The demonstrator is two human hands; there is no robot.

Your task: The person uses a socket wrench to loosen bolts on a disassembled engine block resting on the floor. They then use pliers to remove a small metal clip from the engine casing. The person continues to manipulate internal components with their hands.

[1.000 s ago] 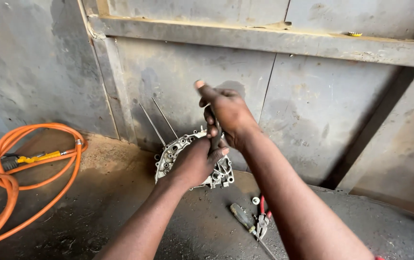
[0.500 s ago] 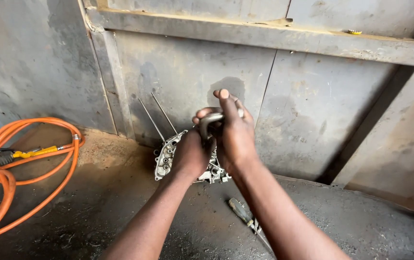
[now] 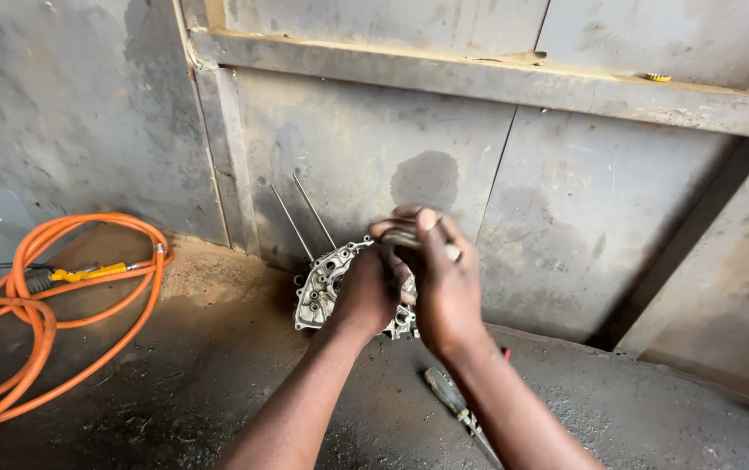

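1. While both forearms reach forward, the left hand (image 3: 366, 292) and right hand (image 3: 444, 283) close their grip together on a small metal part (image 3: 409, 237).
2. Behind them, the engine casing (image 3: 327, 283) leans against the wall at the floor's far edge.

Silver cast-aluminium engine crankcase half (image 3: 327, 287) is standing nearly upright on the dirty concrete floor, leaning against the grey metal wall. Open face with bolt holes and ribs is showing toward the camera; right part is hiding behind the hands. Two thin long studs (image 3: 305, 218) are sticking up and left from its top edge. Small grey metal part (image 3: 409, 237), mostly covered and hard to identify, is sitting in front of the case's upper right.
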